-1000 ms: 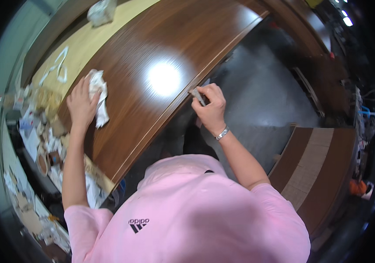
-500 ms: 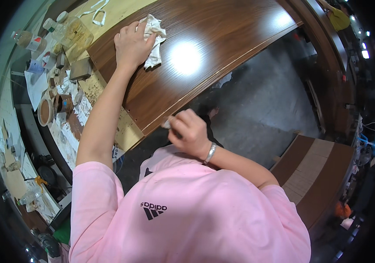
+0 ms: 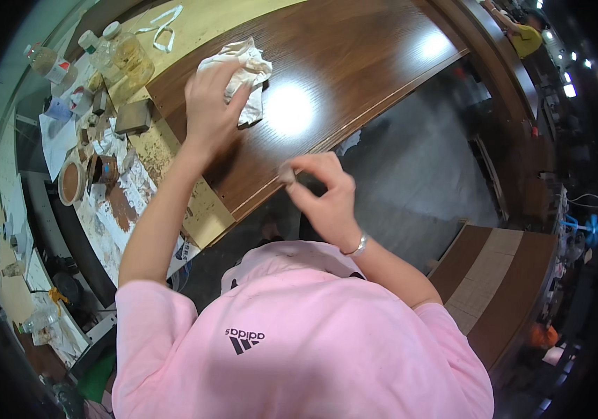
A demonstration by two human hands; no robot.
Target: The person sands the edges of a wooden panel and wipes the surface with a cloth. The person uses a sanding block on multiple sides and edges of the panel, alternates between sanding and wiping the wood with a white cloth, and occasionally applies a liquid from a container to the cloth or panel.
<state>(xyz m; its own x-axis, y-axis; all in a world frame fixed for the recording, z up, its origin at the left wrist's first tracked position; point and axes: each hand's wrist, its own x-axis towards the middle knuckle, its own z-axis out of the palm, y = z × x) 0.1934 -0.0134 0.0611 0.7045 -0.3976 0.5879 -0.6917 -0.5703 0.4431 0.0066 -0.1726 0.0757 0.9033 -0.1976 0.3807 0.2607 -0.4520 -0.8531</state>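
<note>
A dark brown wood-grain board [image 3: 348, 77] with a glossy top lies across the bench. My left hand [image 3: 210, 115] rests on it near its left end, fingers curled over a crumpled white cloth [image 3: 250, 73]. Part of the cloth is hidden under the fingers. At the board's near long edge, my right hand [image 3: 330, 195] pinches a small pale grey-brown wad [image 3: 286, 174] between thumb and fingers. The wad is at the edge strip; its exact kind is too small to make out. A silver bracelet [image 3: 357, 244] circles the right wrist.
Left of the board are plastic bottles [image 3: 131, 70], a square block [image 3: 133, 116], an open tub of brown paste [image 3: 71, 183] and stained paper [image 3: 131, 188]. Brown-striped panels [image 3: 487, 272] lie at the right. Far off, a person in yellow [image 3: 524, 40] stands at the upper right.
My right hand has moved right and away from me along the board's near edge, with the wad in its fingers. The left hand stays on the cloth, its fingers slightly shifted.
</note>
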